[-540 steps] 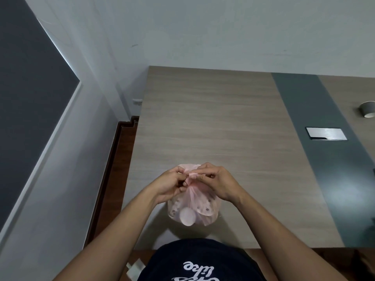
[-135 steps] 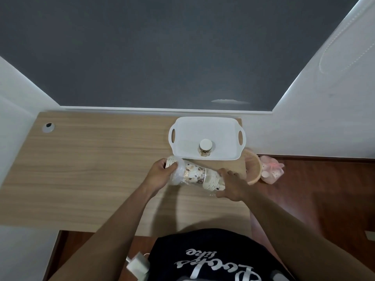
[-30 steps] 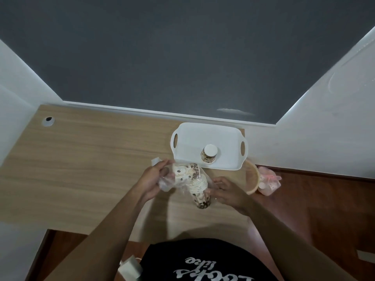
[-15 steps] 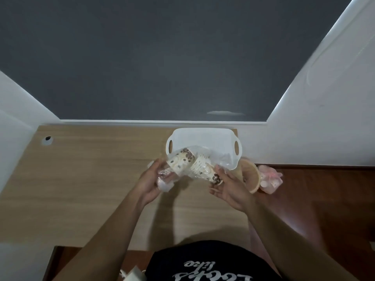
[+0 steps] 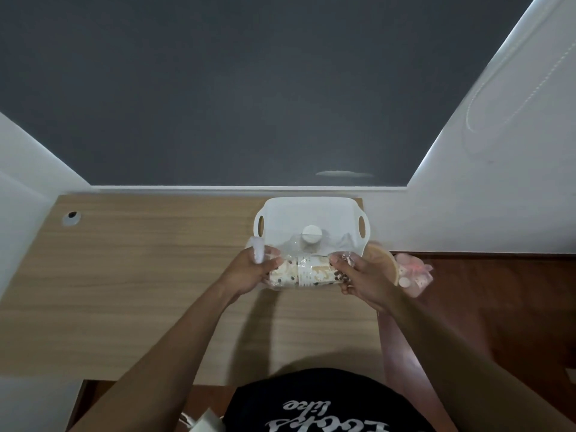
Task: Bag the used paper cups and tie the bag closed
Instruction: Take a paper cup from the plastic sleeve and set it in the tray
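Observation:
A stack of patterned paper cups [image 5: 304, 272] lies sideways inside a clear plastic bag [image 5: 314, 246], held above the wooden desk [image 5: 140, 275]. My left hand [image 5: 249, 271] grips the bag's left end, a white bit of plastic sticking up from my fingers. My right hand [image 5: 361, 277] pinches the bag's right end. Another cup [image 5: 311, 237] with a white lid stands in the white basket [image 5: 311, 210] just behind the bag.
The basket sits at the desk's far right corner against the wall. A round wooden stool [image 5: 385, 265] stands right of the desk, and a tied pink bag of cups [image 5: 414, 274] rests beside it over the dark wood floor. A cable hole [image 5: 71, 217] marks the desk's far left.
The bagged cups have swung from tilted to lying level between my hands. My hands have spread apart along the bag, which is now pulled taut and lower, nearer the desk.

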